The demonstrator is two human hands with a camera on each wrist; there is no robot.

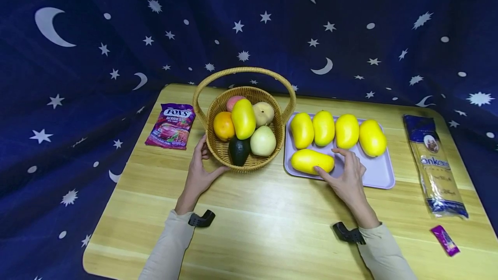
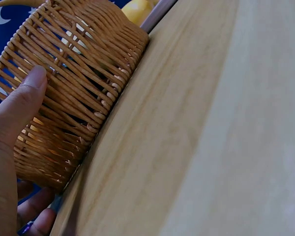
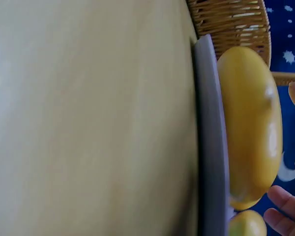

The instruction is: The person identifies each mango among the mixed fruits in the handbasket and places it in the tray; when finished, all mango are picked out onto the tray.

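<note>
My left hand [image 1: 199,175] holds the wicker basket [image 1: 249,168] at its left side. The thumb presses the woven wall [image 2: 73,93] in the left wrist view, with the other fingers round the side. Inside lie a mango [image 1: 244,119], an orange [image 1: 224,126], an avocado [image 1: 239,151], a pale green round fruit [image 1: 263,141], a beige fruit [image 1: 263,113] and a partly hidden pink fruit [image 1: 233,102]. My right hand [image 1: 347,178] hovers over the right end of a mango [image 1: 311,161] lying sideways on the tray's front, thumb and fingers spread; a gap shows above it [image 3: 250,128].
More mangoes [image 1: 336,130] line the back of the lilac tray [image 1: 377,179]. A purple Fox's candy bag [image 1: 172,126] lies left of the basket. On the right are a pasta packet [image 1: 435,165] and a small purple wrapped sweet [image 1: 445,240]. A star-patterned cloth [image 1: 249,25] hangs behind the table.
</note>
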